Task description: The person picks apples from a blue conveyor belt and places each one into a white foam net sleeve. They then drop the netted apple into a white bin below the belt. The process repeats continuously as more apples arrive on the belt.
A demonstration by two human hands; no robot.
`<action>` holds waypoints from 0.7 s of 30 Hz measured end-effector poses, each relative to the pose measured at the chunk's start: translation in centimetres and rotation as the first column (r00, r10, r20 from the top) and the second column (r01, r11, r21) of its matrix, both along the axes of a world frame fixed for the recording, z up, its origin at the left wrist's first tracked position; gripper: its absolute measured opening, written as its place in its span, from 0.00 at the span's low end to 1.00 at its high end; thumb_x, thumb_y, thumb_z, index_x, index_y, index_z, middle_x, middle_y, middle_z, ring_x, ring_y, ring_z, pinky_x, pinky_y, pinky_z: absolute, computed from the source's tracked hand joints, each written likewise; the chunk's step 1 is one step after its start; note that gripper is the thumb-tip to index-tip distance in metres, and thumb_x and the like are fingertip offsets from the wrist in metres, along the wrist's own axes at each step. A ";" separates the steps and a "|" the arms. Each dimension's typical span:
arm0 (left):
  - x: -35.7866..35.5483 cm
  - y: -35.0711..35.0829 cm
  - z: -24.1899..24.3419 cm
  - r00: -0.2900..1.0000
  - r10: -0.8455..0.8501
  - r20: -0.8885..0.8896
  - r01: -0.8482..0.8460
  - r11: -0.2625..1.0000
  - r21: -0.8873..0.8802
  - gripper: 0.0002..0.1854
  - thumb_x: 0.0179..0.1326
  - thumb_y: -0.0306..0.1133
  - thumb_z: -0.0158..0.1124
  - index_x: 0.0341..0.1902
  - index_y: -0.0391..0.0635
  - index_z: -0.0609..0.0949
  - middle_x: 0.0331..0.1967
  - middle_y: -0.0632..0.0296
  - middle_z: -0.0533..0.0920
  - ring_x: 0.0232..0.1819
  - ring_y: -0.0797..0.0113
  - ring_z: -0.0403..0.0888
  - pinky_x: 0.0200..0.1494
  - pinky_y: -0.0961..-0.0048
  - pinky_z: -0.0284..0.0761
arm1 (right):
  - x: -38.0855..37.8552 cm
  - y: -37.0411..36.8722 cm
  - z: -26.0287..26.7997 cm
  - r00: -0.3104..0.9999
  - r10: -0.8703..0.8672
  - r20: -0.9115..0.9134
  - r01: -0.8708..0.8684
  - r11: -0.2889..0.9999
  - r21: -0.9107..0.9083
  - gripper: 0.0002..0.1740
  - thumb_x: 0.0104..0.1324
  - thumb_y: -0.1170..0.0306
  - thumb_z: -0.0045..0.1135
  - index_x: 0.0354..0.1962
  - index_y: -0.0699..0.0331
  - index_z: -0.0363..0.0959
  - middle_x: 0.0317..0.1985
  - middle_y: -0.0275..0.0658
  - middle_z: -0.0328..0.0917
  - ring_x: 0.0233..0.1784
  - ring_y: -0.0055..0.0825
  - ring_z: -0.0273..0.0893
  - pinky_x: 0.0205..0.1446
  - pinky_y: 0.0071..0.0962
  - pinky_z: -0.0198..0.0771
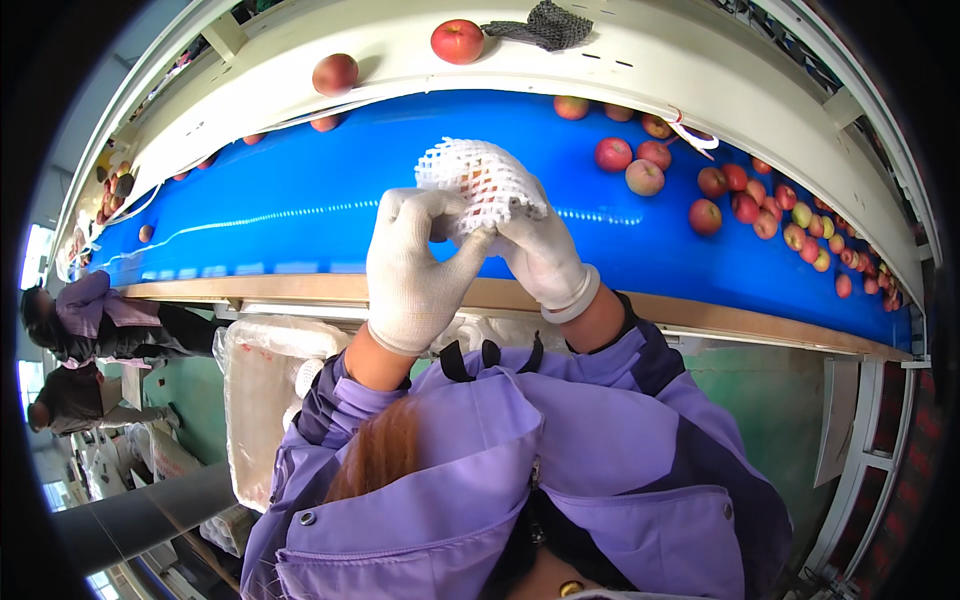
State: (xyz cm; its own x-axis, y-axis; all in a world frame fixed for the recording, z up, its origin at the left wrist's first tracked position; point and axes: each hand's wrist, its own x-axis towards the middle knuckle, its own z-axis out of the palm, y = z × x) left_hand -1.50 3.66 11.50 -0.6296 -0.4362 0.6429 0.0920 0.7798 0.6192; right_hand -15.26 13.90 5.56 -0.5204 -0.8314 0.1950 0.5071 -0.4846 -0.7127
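Both my hands wear white knit gloves and meet above a blue conveyor belt [300, 187]. Between them is an apple [480, 184] partly covered by a white foam net sleeve [469, 161]. My left hand [420, 262] pinches the sleeve's near edge with thumb and fingers. My right hand [544, 251] holds the apple and sleeve from the right side; its fingers are largely hidden behind them.
Many apples [705, 216] lie on the belt at right. Two apples [457, 41] and a dark foam net [551, 26] sit on the cream ledge beyond. A plastic-lined box [255, 420] stands at my left. Two people [112, 311] are at far left.
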 end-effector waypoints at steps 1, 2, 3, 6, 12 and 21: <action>0.0 0.0 0.2 0.999 -0.010 0.039 0.010 1.000 -0.003 0.19 0.55 0.24 0.80 0.47 0.43 0.81 0.41 0.57 0.79 0.41 0.61 0.82 0.42 0.68 0.82 | -0.1 0.2 0.3 0.998 -0.016 -0.057 0.021 0.996 0.087 0.40 0.74 0.70 0.68 0.76 0.64 0.54 0.67 0.44 0.73 0.67 0.33 0.78 0.69 0.38 0.80; 0.2 0.0 0.5 0.997 -0.027 0.077 0.029 0.999 -0.015 0.18 0.55 0.23 0.79 0.47 0.44 0.81 0.41 0.57 0.79 0.41 0.61 0.82 0.42 0.67 0.82 | -0.2 0.4 0.6 1.000 0.014 -0.024 -0.012 0.995 0.099 0.43 0.72 0.73 0.69 0.77 0.65 0.52 0.67 0.45 0.73 0.69 0.34 0.77 0.71 0.38 0.79; 0.2 0.2 0.8 0.996 -0.020 0.091 0.022 1.000 -0.021 0.17 0.56 0.23 0.78 0.46 0.44 0.81 0.40 0.57 0.79 0.41 0.60 0.83 0.42 0.67 0.82 | -0.2 0.6 0.9 0.998 0.058 -0.010 -0.057 0.997 0.061 0.44 0.72 0.74 0.69 0.77 0.65 0.52 0.67 0.45 0.73 0.69 0.34 0.77 0.71 0.38 0.79; 0.6 0.4 1.8 0.989 0.010 0.147 -0.010 1.000 -0.001 0.11 0.57 0.22 0.75 0.41 0.44 0.82 0.38 0.55 0.79 0.36 0.60 0.82 0.41 0.66 0.81 | 0.1 0.9 1.4 0.998 0.039 0.038 -0.042 0.997 0.065 0.46 0.70 0.76 0.69 0.78 0.67 0.50 0.68 0.45 0.72 0.69 0.33 0.76 0.72 0.37 0.79; 0.9 0.4 3.1 0.987 -0.141 0.082 0.046 0.725 0.687 0.05 0.69 0.23 0.69 0.39 0.40 0.79 0.33 0.65 0.84 0.34 0.80 0.80 0.38 0.77 0.78 | 1.4 0.7 1.3 0.976 -0.206 -0.066 0.210 0.977 0.049 0.50 0.66 0.76 0.73 0.78 0.67 0.50 0.70 0.46 0.68 0.70 0.33 0.75 0.72 0.35 0.79; 0.9 1.9 3.3 0.987 -0.018 0.160 -0.014 0.980 0.198 0.11 0.60 0.22 0.72 0.45 0.44 0.83 0.36 0.56 0.86 0.32 0.61 0.87 0.38 0.67 0.84 | 2.1 0.9 1.0 0.930 -0.312 -0.194 0.345 0.923 0.173 0.49 0.63 0.81 0.74 0.75 0.67 0.53 0.66 0.46 0.71 0.68 0.32 0.77 0.67 0.34 0.83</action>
